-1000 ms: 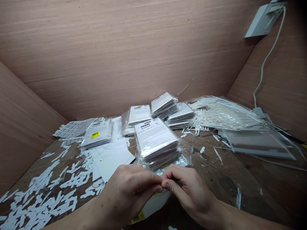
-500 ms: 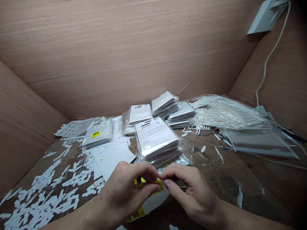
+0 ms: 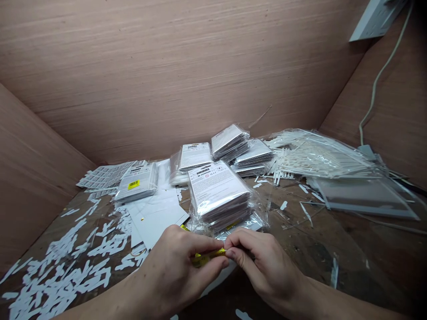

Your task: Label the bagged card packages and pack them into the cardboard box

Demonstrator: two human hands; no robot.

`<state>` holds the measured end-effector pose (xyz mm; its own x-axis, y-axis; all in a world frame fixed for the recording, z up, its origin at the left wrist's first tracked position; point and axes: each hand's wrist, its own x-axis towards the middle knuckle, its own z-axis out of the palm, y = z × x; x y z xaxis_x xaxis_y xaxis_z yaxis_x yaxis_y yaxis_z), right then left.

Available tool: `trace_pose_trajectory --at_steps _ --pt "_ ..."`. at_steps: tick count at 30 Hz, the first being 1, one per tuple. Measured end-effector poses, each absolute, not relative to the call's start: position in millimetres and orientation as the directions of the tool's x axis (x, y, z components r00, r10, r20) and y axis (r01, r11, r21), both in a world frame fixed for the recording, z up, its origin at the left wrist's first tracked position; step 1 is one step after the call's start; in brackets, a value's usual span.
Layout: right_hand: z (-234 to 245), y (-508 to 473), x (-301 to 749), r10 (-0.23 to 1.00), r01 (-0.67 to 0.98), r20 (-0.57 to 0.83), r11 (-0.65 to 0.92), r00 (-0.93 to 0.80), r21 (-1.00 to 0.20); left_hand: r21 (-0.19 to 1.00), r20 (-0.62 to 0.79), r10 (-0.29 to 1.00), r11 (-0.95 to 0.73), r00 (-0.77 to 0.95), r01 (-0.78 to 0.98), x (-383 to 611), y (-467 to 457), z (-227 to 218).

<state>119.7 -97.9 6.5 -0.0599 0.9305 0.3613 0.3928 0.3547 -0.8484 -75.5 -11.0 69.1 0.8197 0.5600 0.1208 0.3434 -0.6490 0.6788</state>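
Observation:
My left hand [image 3: 178,264] is closed on a sheet of yellow labels [image 3: 209,257], whose white backing shows below the fingers. Meeting it at the front centre, my right hand [image 3: 268,262] pinches the end of the yellow labels between thumb and forefinger. Much of the sheet is hidden behind the fingers. Just beyond the hands stands a stack of printed white cards in clear sleeves [image 3: 218,189]. Farther left lies a similar sleeved pack [image 3: 142,180] bearing a yellow barcode label [image 3: 134,184].
White paper scraps [image 3: 63,271] litter the left side, beside white cards [image 3: 155,218] and printed sheets [image 3: 103,175]. More sleeved packs [image 3: 230,140] sit at the back. To the right are a bag of thin white sticks [image 3: 320,153] and clear plastic sheets [image 3: 367,198]. A cable [image 3: 373,93] hangs down the wall.
The yellow label sheet has tilted, so less of its face and backing shows. My fingertips stay together, the right ones now pinching the yellow end. The view has shifted slightly.

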Motion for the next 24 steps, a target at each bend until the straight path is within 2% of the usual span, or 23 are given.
trace_pose_trajectory --at_steps 2,6,11,19,24 --pt "2.7 -98.1 119.5 0.917 0.438 0.393 0.378 -0.059 -0.816 0.664 0.087 0.558 -0.650 0.825 0.369 -74.6 -11.8 68.2" --pt "-1.0 -99.0 119.1 0.901 0.512 0.429 0.400 -0.067 -0.760 0.711 0.035 0.590 -0.582 0.807 0.395 -74.0 -11.5 67.4" --pt "-0.9 -100.7 118.3 0.890 0.492 0.447 0.427 -0.082 -0.759 0.762 -0.045 0.619 -0.486 0.784 0.427 -73.4 -10.2 69.5" --pt "13.5 -99.7 119.7 0.965 0.372 0.255 0.260 -0.065 -0.891 0.857 -0.047 0.644 -0.366 0.763 0.362 -74.5 -9.2 62.3" --pt "21.6 -97.4 122.8 0.985 0.301 0.148 0.170 -0.093 -0.938 0.854 0.010 0.646 -0.403 0.764 0.329 -75.6 -10.3 62.2"
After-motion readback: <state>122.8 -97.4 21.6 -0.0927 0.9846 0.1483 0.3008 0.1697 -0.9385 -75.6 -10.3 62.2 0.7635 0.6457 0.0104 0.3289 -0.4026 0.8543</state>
